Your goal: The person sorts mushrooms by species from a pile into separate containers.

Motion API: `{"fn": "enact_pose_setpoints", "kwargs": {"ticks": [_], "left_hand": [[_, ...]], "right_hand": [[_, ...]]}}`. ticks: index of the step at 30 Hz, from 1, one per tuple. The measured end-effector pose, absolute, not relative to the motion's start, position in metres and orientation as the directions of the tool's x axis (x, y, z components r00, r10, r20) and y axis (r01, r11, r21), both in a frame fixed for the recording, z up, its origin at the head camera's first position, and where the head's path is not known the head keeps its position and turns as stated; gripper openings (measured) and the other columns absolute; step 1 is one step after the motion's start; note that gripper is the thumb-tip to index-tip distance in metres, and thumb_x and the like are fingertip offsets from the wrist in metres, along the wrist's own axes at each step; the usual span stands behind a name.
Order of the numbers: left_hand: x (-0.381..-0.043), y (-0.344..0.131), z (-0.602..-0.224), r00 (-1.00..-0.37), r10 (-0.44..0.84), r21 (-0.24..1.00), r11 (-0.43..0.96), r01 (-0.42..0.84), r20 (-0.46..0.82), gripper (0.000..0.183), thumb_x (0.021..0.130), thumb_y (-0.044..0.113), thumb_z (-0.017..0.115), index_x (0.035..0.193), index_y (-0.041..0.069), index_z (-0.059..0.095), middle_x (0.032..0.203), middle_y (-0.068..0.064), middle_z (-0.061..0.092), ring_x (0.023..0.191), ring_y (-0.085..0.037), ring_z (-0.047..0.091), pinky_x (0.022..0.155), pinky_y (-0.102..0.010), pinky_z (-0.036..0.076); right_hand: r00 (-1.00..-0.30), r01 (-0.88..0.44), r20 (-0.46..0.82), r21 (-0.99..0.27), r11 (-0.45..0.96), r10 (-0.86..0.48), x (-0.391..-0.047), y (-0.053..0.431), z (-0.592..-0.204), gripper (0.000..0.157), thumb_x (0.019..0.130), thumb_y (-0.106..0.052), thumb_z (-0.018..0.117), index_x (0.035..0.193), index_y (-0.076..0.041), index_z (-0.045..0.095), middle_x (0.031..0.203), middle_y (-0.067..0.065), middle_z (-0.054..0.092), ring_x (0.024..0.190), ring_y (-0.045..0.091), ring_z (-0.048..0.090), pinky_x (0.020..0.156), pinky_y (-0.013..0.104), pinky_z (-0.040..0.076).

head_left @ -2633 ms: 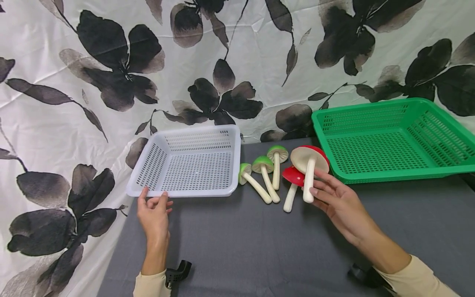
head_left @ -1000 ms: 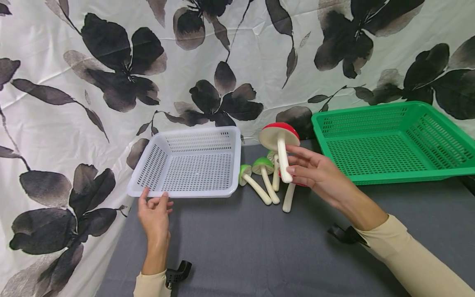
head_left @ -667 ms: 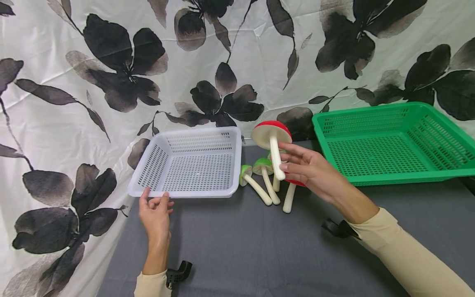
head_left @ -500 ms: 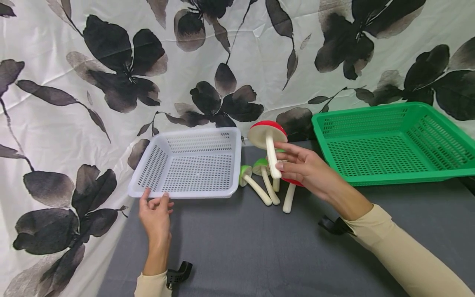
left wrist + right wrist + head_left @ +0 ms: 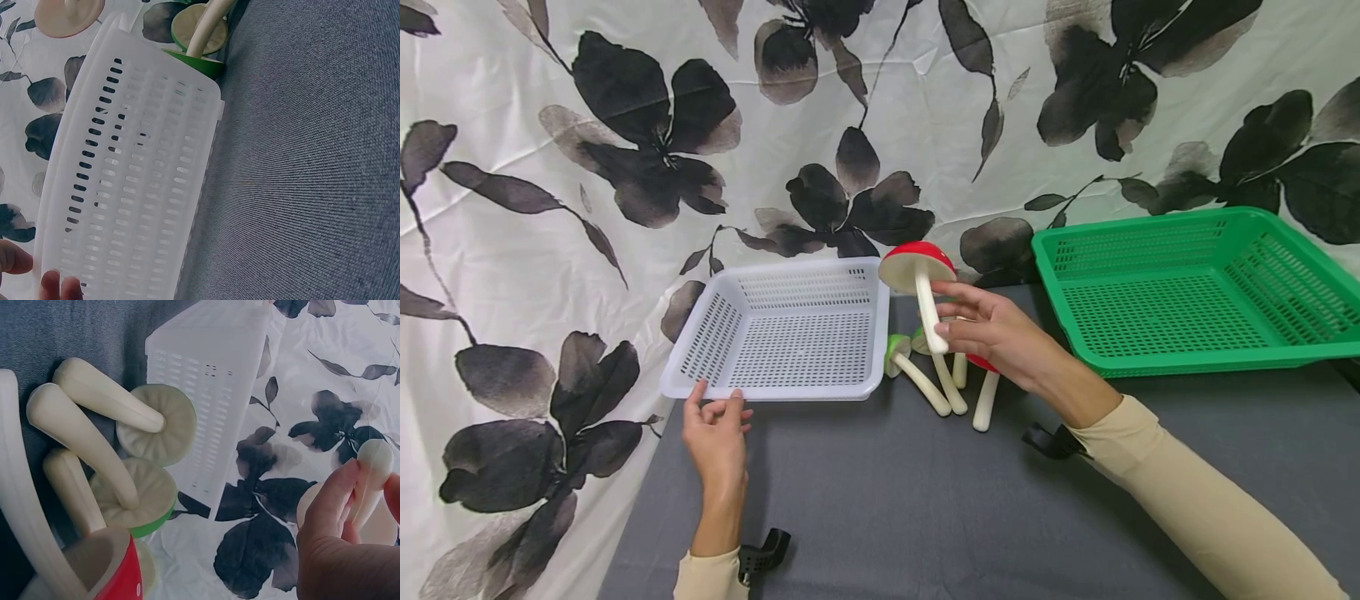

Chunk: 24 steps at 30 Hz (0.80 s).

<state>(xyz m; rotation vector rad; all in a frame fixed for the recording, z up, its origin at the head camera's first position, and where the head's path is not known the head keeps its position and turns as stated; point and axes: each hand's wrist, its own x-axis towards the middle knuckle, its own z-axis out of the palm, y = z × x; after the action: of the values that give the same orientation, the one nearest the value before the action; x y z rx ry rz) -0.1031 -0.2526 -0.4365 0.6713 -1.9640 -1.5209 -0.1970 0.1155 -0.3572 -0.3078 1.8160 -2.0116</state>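
Note:
My right hand [image 5: 1000, 333] grips a red-capped toy mushroom [image 5: 927, 304] by its white stem, cap up, in the air near the right rim of a white plastic basket [image 5: 775, 394]. With thumb and fingers my left hand [image 5: 718, 442] pinches that basket's front rim. Between the baskets, several green-capped mushrooms [image 5: 923, 385] lie on the table, partly hidden by the right hand. Beside them rests a second red-capped mushroom [image 5: 986, 402], its cap mostly covered. In the right wrist view, the held mushroom's stem [image 5: 375, 462] sits between thumb and fingers.
A green plastic basket [image 5: 1187, 308] stands at the right with nothing in it. Grey cloth [image 5: 887, 492] covers the table. A white curtain with dark flowers [image 5: 955, 125] hangs right behind both baskets.
The right hand has lifted the red-capped mushroom from beside the green basket and carried it left, to near the white basket's right rim. The left hand stays at the white basket's rim.

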Motion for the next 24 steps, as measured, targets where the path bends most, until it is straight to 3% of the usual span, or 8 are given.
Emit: {"fn": "enact_pose_setpoints", "kwargs": {"ticks": [9,16,24], "left_hand": [[-0.104,-0.253,-0.437,-0.714,-0.688,0.970,0.239,-0.052,0.131,0.066,0.098,0.025,0.069,0.155,0.012,0.037,0.097,-0.013,0.064,0.075,-0.011,0.071,0.061,-0.020,0.054],[-0.103,-0.253,-0.437,-0.714,-0.690,0.974,0.222,-0.052,0.119,0.066,0.098,0.026,0.069,0.155,0.012,0.038,0.098,-0.013,0.065,0.076,-0.014,0.071,0.062,-0.021,0.054],[-0.104,-0.254,-0.438,-0.714,-0.692,0.978,0.203,-0.044,0.111,0.066,0.098,0.025,0.069,0.154,0.013,0.038,0.095,-0.010,0.065,0.073,-0.010,0.070,0.061,-0.022,0.055]], "right_hand": [[-0.871,0.140,-0.104,-0.989,-0.040,-0.480,-0.206,0.100,-0.355,0.067,0.095,-0.014,0.073,0.154,-0.022,0.043,0.141,0.012,0.054,0.116,0.025,0.062,0.093,0.040,0.056],[-0.830,0.142,-0.080,-0.987,-0.070,-0.552,-0.216,0.084,-0.356,0.065,0.095,-0.007,0.071,0.153,-0.019,0.045,0.140,0.014,0.055,0.113,0.024,0.064,0.089,0.033,0.057],[-0.793,0.192,-0.106,-0.978,-0.080,-0.600,-0.223,0.065,-0.356,0.063,0.095,-0.003,0.069,0.152,-0.016,0.046,0.142,0.014,0.055,0.122,0.027,0.060,0.093,0.036,0.057]]}}
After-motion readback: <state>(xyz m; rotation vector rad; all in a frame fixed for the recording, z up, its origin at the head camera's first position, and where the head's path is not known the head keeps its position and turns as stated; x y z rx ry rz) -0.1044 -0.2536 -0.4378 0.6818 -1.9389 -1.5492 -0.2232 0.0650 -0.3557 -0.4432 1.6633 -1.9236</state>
